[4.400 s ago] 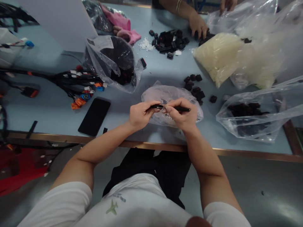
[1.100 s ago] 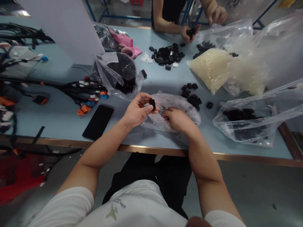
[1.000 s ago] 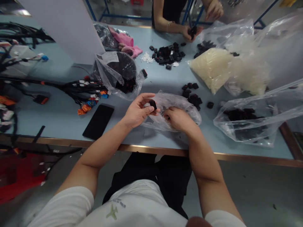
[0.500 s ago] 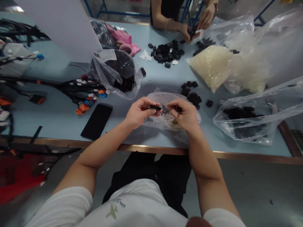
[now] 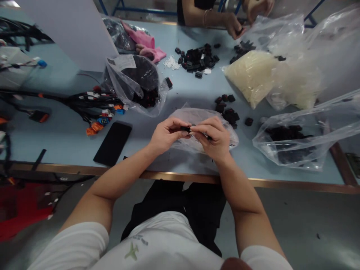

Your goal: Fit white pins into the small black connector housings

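Note:
My left hand (image 5: 165, 134) is closed, thumb and fingers pinching a small black connector housing (image 5: 185, 129) above an open clear plastic bag (image 5: 180, 113). Against the housing's right end press the pinched fingertips of my right hand (image 5: 214, 138). Whatever those fingertips hold is too small to make out, and a dark bit shows under the curled fingers. Small white pieces (image 5: 197, 140) lie in the bag, partly covered by my right hand. Just behind it sits a cluster of black connectors (image 5: 230, 115).
A phone (image 5: 113, 144) and a wire harness (image 5: 70, 100) lie to the left. Bags of black parts (image 5: 135, 82) (image 5: 295, 150) flank my hands. Farther back are loose black connectors (image 5: 197, 60), white bits (image 5: 171, 63) and a cream-filled bag (image 5: 250, 77). Across the table, a co-worker's hands (image 5: 234, 26) work.
My right hand has moved left, bringing its fingertips to the connector housing. My left hand stays nearly in place. The co-worker's hands have shifted right and up.

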Demonstrator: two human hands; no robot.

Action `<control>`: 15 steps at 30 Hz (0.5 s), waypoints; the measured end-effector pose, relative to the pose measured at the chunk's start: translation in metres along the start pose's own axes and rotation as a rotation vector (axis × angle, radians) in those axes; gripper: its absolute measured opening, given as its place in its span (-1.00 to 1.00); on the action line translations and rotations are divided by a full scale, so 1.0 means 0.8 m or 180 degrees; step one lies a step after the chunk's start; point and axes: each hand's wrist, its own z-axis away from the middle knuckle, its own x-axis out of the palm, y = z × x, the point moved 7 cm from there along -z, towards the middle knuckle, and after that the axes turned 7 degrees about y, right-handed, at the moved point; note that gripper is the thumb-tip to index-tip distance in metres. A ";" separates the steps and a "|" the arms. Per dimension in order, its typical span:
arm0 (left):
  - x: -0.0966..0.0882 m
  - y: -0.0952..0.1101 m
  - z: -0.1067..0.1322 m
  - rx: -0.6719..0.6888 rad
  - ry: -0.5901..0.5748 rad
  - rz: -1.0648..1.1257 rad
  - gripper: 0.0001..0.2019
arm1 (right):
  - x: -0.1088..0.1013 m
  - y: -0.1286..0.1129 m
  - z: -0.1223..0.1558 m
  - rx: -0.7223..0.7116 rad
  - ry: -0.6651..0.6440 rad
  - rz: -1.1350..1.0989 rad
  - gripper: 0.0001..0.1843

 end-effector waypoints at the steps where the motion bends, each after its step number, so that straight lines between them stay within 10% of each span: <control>1: 0.000 0.000 0.000 0.0001 -0.0004 -0.0022 -0.68 | 0.001 -0.001 0.000 -0.0049 0.0004 -0.0049 -0.91; 15: -0.002 -0.006 0.002 -0.0095 0.0081 -0.0213 -0.55 | 0.011 -0.007 0.011 -0.0478 0.0075 0.0182 -0.77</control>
